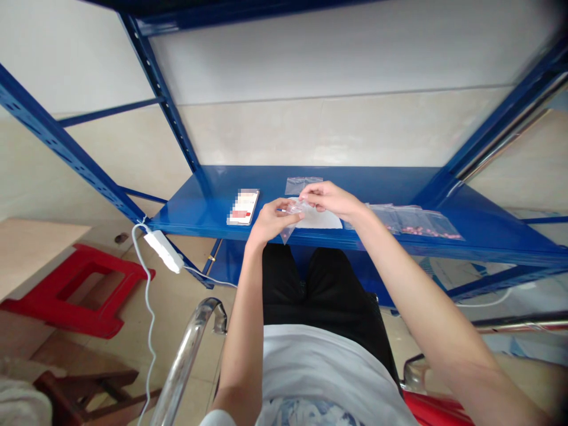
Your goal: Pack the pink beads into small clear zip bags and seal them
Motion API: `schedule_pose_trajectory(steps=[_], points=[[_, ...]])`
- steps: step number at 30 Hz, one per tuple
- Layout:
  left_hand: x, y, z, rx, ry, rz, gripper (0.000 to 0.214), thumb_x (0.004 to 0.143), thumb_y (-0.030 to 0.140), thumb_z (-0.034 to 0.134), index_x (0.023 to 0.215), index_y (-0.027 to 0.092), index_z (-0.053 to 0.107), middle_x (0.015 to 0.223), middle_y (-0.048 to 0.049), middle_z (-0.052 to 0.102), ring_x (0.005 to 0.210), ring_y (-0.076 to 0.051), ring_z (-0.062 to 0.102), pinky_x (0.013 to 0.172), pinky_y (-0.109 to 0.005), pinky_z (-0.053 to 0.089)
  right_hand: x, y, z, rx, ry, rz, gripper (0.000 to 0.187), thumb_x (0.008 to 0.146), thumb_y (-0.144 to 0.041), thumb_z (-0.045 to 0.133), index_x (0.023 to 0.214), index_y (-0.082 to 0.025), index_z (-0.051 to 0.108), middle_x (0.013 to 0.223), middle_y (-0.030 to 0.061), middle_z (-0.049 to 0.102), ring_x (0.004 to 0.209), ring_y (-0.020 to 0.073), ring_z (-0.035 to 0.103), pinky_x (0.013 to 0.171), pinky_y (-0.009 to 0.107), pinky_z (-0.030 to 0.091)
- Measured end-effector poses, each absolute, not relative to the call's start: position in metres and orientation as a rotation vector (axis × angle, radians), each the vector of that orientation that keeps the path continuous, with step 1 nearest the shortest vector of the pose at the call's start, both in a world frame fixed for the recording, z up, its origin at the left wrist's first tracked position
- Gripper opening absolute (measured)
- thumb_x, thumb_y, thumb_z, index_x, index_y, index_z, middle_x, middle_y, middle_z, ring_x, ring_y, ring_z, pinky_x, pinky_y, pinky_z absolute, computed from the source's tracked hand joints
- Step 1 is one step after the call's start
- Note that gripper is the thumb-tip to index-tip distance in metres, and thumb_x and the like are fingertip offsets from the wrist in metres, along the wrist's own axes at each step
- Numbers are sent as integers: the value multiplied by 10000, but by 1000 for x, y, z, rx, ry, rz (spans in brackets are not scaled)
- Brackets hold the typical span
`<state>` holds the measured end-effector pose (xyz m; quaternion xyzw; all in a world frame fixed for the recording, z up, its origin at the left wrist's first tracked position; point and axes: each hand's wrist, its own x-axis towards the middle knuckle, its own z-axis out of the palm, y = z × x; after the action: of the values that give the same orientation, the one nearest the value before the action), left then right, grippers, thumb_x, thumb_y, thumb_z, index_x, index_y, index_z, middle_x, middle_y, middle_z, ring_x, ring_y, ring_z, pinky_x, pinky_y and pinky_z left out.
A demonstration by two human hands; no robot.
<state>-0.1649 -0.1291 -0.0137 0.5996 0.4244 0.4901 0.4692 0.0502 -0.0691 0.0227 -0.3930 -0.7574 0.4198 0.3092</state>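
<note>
Along the front edge of a glossy blue steel shelf (195, 207), the person's left hand (275, 222) and right hand (332, 199) met in the air just above the lip. Between them, a small clear plastic bag (293, 213) hung with one pointed corner dipping past the shelf's edge. The fingers of both hands pinched its upper part, with the thumbs pressed against the fingertips.

Under the right hand, a white paper sheet (320, 219) lay on the shelf, its lower edge near the front lip. Behind the hands, towards the shelf's back, lay a flat clear bag (303, 186). To the right, just beside the right wrist, clear bags holding pink beads (415, 221) spread almost to the front edge. Left of the left hand, near it, lay a flat white-and-red rectangular object (242, 207), blurred too much to identify. Below the shelf's front edge, the person's black-trousered lap (306, 278) filled the space under the hands.
</note>
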Motion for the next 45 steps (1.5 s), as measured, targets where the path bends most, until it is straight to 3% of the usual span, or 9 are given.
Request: schedule_pose_trajectory(steps=[5, 9, 13, 24, 28, 33, 45], points=[[-174, -137, -19, 1399, 1209, 1329, 544, 698, 453, 958, 1124, 170, 774, 1114, -102, 778, 886, -199, 736, 782, -291, 561, 37, -56, -15, -1224, -2099, 616, 127, 914, -240, 691, 953, -185, 799, 806, 47, 738, 743, 189, 640, 721, 292, 461], [-178, -141, -19, 1345, 1259, 1337, 533, 704, 450, 952, 1117, 166, 770, 1063, -92, 782, 858, -196, 732, 753, -289, 562, 26, -52, -38, -1349, -2190, 238, 169, 923, -157, 682, 1001, -175, 831, 931, 93, 754, 870, 220, 670, 842, 306, 474], [-180, -140, -18, 1348, 1275, 1329, 512, 701, 453, 954, 1091, 172, 776, 1024, -84, 782, 870, -211, 740, 742, -294, 562, 23, -47, -51, -1342, -2208, 141, 211, 968, -168, 652, 1060, -190, 840, 990, 105, 740, 935, 238, 668, 875, 306, 469], [-182, -133, -22, 1391, 1283, 1331, 446, 729, 415, 939, 1065, 163, 791, 1073, -103, 781, 912, -201, 721, 779, -285, 556, 18, -41, -49, -1298, -2219, 207, 206, 948, -128, 604, 948, -170, 805, 928, 111, 734, 944, 252, 649, 859, 321, 455], [-182, -131, -26, 1410, 1269, 1308, 477, 726, 436, 939, 1078, 153, 785, 1037, -97, 780, 859, -187, 710, 761, -281, 542, 21, -44, -34, -1161, -2058, 496, 152, 925, -270, 652, 911, -174, 768, 865, 77, 731, 815, 223, 623, 795, 334, 449], [-178, -128, -32, 1471, 1208, 1281, 522, 729, 464, 938, 1117, 156, 775, 1039, -93, 778, 879, -201, 730, 748, -272, 540, 24, -58, -5, -945, -2063, 906, 347, 877, -523, 706, 859, -178, 742, 792, 41, 689, 750, 194, 573, 732, 328, 423], [-164, -130, -20, 1480, 1074, 1233, 521, 706, 399, 959, 1123, 160, 758, 1051, -82, 780, 875, -187, 742, 756, -258, 563, 34, -81, 44, -1034, -2240, 1066, 479, 819, -641, 741, 781, -165, 770, 713, 15, 612, 667, 138, 430, 637, 308, 312]])
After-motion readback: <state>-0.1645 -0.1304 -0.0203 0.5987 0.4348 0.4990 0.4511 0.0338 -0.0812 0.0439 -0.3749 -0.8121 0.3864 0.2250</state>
